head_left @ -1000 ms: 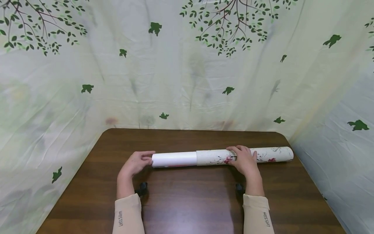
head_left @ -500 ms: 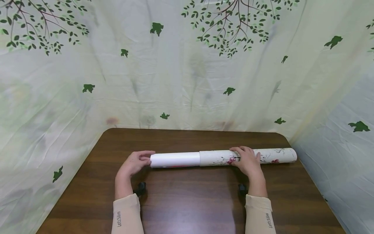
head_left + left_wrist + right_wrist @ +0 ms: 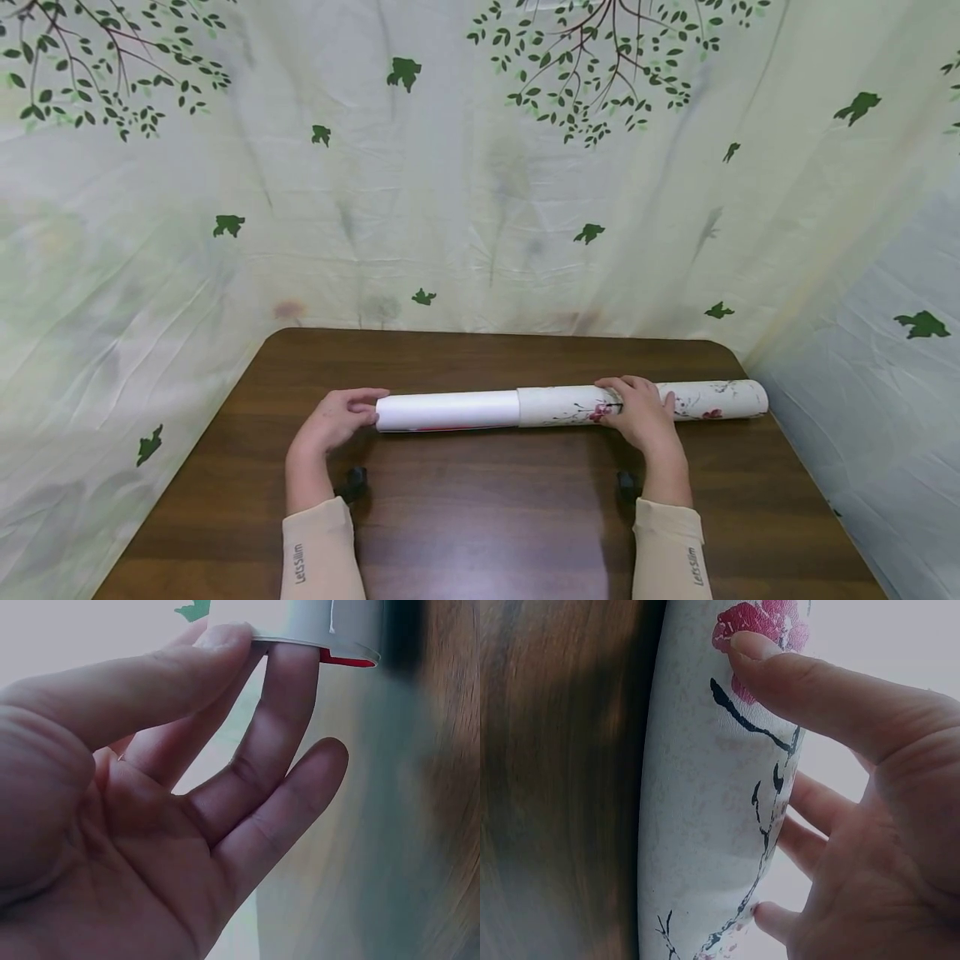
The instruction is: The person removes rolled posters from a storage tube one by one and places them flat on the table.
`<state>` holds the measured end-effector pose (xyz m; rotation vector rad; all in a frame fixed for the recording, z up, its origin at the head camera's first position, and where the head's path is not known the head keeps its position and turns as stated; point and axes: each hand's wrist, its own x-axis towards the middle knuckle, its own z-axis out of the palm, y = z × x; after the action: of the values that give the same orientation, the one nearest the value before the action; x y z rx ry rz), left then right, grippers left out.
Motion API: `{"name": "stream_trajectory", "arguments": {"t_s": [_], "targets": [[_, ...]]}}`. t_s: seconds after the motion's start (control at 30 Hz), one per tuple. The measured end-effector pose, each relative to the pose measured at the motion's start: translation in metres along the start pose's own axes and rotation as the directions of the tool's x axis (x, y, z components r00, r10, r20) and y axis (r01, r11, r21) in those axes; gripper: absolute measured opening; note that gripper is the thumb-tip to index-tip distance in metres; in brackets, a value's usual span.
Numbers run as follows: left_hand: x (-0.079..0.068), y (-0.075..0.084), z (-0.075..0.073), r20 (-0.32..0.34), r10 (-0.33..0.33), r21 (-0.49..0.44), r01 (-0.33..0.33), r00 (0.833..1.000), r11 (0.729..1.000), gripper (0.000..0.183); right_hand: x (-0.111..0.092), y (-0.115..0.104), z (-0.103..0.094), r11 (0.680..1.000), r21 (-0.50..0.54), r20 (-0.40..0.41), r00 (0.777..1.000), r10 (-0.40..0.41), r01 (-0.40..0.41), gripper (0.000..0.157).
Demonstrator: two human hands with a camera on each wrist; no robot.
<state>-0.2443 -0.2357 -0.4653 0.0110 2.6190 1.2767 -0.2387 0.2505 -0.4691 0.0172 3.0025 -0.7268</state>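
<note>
In the head view, my left hand (image 3: 336, 421) pinches the left end of a white paper roll (image 3: 450, 411). The roll sticks out of a cream tube (image 3: 551, 406) printed with dark branches and pink flowers. From the left wrist view, my thumb lies at the roll's rim (image 3: 300, 639), one fingertip is hidden behind it, and a red strip (image 3: 349, 660) shows inside. My right hand (image 3: 641, 417) grips the flowered tube near its middle. Its thumb presses on a pink flower (image 3: 791, 622) in the right wrist view, the other fingers reaching round the far side.
The brown wooden table (image 3: 480, 508) lies under both arms, with rounded corners at the back. A pale curtain (image 3: 480, 208) with printed leaves hangs behind it and along the sides. The tube's right end comes close to the table's right edge. Dark cameras sit at both wrists.
My left hand has moved left with the white roll's end, and my right hand slightly right with the flowered tube. More of the white roll now shows between them.
</note>
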Motion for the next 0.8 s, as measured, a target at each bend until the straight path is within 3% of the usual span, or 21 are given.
{"name": "stream_trajectory", "arguments": {"t_s": [0.43, 0.8], "targets": [[-0.004, -0.004, -0.010, -0.005, -0.012, 0.007, 0.012, 1.000, 1.000, 0.044, 0.000, 0.005, -0.005, 1.000, -0.009, 0.020, 1.000, 0.007, -0.007, 0.058], [-0.008, -0.012, -0.016, -0.015, 0.021, 0.034, -0.020, 1.000, 0.999, 0.044, 0.000, 0.012, -0.007, 1.000, -0.009, 0.029, 0.999, 0.013, -0.013, 0.057]]}}
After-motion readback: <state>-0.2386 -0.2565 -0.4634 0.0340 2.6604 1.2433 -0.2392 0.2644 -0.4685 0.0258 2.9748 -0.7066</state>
